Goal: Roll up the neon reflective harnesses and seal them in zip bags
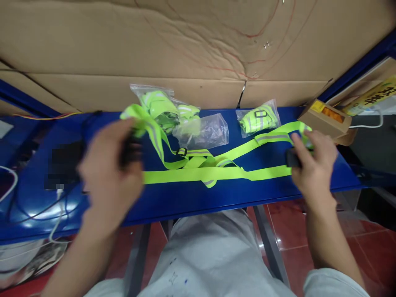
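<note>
A neon-yellow reflective strap harness [216,174] with grey stripes lies loosely tangled across the blue table, and its ends run to both hands. My left hand [108,165], smeared by motion, is closed round one end of the harness, with something black at its fingers. A black plastic piece [292,158], probably a buckle, sits at the other end, where my right hand [315,165] grips the strap between thumb and fingers. A small black slider [182,152] shows on the webbing between the hands. Behind the harness lies a crumpled clear plastic bag [213,132].
Bagged neon straps [159,107] lie at the back left, and another bagged strap [260,118] at the back right. An open cardboard box [324,119] stands on the right. Cables and a white plug [60,192] are at the left. A cardboard wall [185,49] rises behind.
</note>
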Tool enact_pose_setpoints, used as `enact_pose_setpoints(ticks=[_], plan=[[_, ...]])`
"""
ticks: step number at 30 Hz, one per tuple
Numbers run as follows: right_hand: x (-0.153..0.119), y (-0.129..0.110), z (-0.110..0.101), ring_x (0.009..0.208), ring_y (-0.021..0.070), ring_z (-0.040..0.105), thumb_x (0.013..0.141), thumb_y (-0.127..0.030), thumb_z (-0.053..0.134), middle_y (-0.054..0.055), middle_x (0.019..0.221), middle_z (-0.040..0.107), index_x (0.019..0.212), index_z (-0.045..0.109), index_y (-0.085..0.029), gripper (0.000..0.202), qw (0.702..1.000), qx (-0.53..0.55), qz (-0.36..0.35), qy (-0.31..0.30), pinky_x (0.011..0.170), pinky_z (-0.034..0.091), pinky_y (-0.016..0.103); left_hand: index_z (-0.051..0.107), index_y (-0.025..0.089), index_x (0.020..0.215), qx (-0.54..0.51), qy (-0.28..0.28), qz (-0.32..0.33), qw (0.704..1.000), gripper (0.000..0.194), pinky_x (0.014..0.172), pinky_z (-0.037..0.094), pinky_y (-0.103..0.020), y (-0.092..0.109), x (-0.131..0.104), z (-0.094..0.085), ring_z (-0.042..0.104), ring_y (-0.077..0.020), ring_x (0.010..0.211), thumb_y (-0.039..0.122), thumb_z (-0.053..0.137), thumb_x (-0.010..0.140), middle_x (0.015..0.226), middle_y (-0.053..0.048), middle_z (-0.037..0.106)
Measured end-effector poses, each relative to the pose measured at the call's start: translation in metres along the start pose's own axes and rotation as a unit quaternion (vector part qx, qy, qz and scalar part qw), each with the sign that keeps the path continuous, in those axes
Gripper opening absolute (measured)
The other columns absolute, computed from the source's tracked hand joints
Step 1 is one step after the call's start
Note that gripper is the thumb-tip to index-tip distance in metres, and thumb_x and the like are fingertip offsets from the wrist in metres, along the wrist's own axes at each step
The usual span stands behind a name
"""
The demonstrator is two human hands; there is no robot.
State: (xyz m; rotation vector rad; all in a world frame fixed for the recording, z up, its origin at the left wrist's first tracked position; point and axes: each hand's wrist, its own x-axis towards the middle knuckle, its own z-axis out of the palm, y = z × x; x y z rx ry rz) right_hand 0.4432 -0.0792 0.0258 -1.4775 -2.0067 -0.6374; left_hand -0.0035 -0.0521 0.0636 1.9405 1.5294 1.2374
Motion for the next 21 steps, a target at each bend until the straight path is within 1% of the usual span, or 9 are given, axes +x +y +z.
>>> enact_pose_setpoints(ticks=[1, 2, 3, 5, 7, 11, 15, 18, 21], plan=[[0.008, -0.016, 0.006, 0.147, 0.0348, 0.051, 0.087, -0.004, 0.058, 0.016, 0.154, 0.056, 0.163, 0.045, -0.032, 0.082, 0.998, 0.015, -0.052, -0.023, 0.118, 0.044, 0.06, 0.045, 0.05, 0.154, 0.111, -0.015, 0.085, 0.99, 0.077, 0.132, 0.034, -0.056, 0.005, -0.001, 0.019, 0.042, -0.0297, 0.154, 0.013, 0.054, 0.088, 0.16, 0.009, 0.049], [0.016, -0.031, 0.011, 0.145, 0.0355, 0.053, 0.087, -0.002, 0.055, 0.017, 0.15, 0.059, 0.163, 0.045, -0.026, 0.08, 0.994, 0.035, -0.091, -0.042, 0.116, 0.046, 0.06, 0.043, 0.04, 0.159, 0.175, -0.052, 0.147, 0.972, 0.08, 0.126, 0.041, -0.057, 0.011, -0.003, 0.04, 0.051, -0.0326, 0.145, 0.009, 0.052, 0.086, 0.156, -0.001, 0.054], [0.023, -0.047, 0.017, 0.142, 0.0349, 0.055, 0.088, 0.0, 0.051, 0.018, 0.146, 0.061, 0.161, 0.046, -0.02, 0.076, 0.99, 0.054, -0.117, -0.061, 0.114, 0.048, 0.058, 0.042, 0.03, 0.161, 0.212, -0.092, 0.184, 0.955, 0.079, 0.12, 0.049, -0.054, 0.016, -0.003, 0.059, 0.058, -0.0328, 0.136, 0.006, 0.049, 0.086, 0.148, -0.009, 0.06], [0.035, -0.074, 0.026, 0.138, 0.0328, 0.057, 0.09, 0.002, 0.045, 0.018, 0.144, 0.063, 0.157, 0.05, -0.014, 0.068, 0.982, 0.074, -0.141, -0.102, 0.11, 0.052, 0.051, 0.039, 0.018, 0.162, 0.251, -0.154, 0.211, 0.932, 0.074, 0.11, 0.054, -0.051, 0.023, -0.003, 0.09, 0.063, -0.0342, 0.125, 0.007, 0.047, 0.089, 0.14, -0.016, 0.063], [0.042, -0.095, 0.033, 0.135, 0.0311, 0.059, 0.092, 0.001, 0.043, 0.019, 0.144, 0.063, 0.155, 0.052, -0.01, 0.064, 0.978, 0.085, -0.142, -0.127, 0.108, 0.052, 0.048, 0.033, 0.011, 0.164, 0.28, -0.176, 0.218, 0.918, 0.072, 0.108, 0.054, -0.05, 0.024, -0.003, 0.108, 0.063, -0.0346, 0.122, 0.009, 0.045, 0.093, 0.137, -0.02, 0.063], [0.044, -0.115, 0.045, 0.128, 0.0314, 0.06, 0.094, 0.0, 0.043, 0.02, 0.141, 0.064, 0.154, 0.052, -0.006, 0.061, 0.98, 0.106, -0.124, -0.117, 0.105, 0.052, 0.048, 0.026, 0.006, 0.165, 0.31, -0.138, 0.239, 0.91, 0.071, 0.102, 0.056, -0.047, 0.01, -0.006, 0.114, 0.063, -0.0333, 0.117, 0.013, 0.044, 0.097, 0.132, -0.021, 0.063], [0.041, -0.123, 0.052, 0.124, 0.0332, 0.06, 0.097, -0.003, 0.043, 0.021, 0.139, 0.064, 0.154, 0.051, -0.007, 0.058, 0.986, 0.09, -0.102, -0.097, 0.101, 0.051, 0.049, 0.033, 0.002, 0.161, 0.344, -0.094, 0.27, 0.894, 0.064, 0.095, 0.058, -0.043, 0.0, -0.011, 0.116, 0.065, -0.0312, 0.108, 0.011, 0.042, 0.098, 0.124, -0.02, 0.066], [0.039, -0.132, 0.053, 0.125, 0.0341, 0.059, 0.101, -0.005, 0.041, 0.021, 0.14, 0.064, 0.156, 0.049, -0.007, 0.056, 0.987, 0.078, -0.102, -0.099, 0.101, 0.05, 0.05, 0.034, 0.002, 0.161, 0.34, -0.087, 0.277, 0.894, 0.061, 0.095, 0.058, -0.042, 0.003, -0.013, 0.12, 0.066, -0.0302, 0.107, 0.01, 0.039, 0.101, 0.124, -0.02, 0.067], [0.042, -0.141, 0.053, 0.126, 0.0336, 0.059, 0.104, -0.008, 0.038, 0.021, 0.14, 0.064, 0.157, 0.047, -0.01, 0.054, 0.987, 0.095, -0.092, -0.088, 0.102, 0.05, 0.05, 0.035, 0.006, 0.162, 0.316, -0.106, 0.264, 0.905, 0.06, 0.098, 0.056, -0.044, 0.014, -0.012, 0.122, 0.067, -0.0309, 0.109, 0.011, 0.034, 0.102, 0.126, -0.02, 0.067]])
